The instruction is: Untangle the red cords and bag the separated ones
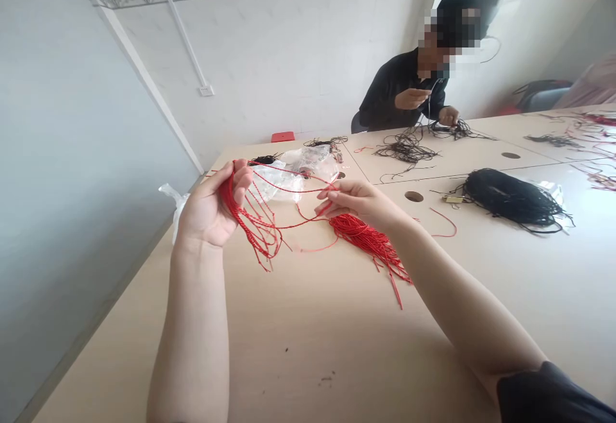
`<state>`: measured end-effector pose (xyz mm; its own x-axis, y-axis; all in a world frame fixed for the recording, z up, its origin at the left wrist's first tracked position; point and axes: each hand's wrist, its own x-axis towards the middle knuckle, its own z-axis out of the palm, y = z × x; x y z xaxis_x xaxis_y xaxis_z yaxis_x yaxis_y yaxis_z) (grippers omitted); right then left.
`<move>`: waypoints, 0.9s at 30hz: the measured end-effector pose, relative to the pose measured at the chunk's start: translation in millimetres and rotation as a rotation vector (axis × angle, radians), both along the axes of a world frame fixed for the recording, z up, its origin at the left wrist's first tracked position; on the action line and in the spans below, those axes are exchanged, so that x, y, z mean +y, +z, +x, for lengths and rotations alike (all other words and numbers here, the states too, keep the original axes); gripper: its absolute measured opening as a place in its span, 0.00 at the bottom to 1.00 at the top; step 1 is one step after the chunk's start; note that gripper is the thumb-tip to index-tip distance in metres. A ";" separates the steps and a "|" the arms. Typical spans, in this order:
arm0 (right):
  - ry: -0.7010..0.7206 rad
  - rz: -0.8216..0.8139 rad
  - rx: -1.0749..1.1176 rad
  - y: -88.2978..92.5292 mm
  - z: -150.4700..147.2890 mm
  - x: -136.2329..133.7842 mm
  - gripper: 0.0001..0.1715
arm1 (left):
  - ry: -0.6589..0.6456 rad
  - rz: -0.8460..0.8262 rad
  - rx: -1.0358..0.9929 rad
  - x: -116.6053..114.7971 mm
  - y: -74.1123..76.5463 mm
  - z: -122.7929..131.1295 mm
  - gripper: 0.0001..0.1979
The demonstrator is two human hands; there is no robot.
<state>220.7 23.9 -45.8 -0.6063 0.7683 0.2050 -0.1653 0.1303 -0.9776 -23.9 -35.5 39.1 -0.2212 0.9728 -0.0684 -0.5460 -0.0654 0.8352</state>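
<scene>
My left hand [212,208] is raised above the table, its fingers curled round a bunch of red cords [248,224] whose ends dangle below the palm. Some strands stretch across from that bunch to my right hand [360,203], which pinches a red cord between thumb and fingers. Beneath and beyond my right hand, a thick bundle of red cords [363,240] lies on the table, partly hidden by the hand and forearm. One thin red strand curves over the tabletop between the hands.
Clear plastic bags [312,163] lie behind my hands. A large black cord bundle [510,198] rests at the right, near a round hole [414,196] in the table [289,359]. Across the table a person [404,89] handles black cords [407,147]. A red stool [283,137] stands beyond.
</scene>
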 end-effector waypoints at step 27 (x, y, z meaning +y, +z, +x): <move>-0.300 0.529 -0.440 10.7 -17.0 -31.2 0.12 | -0.337 0.031 0.156 10.9 -28.9 28.5 0.13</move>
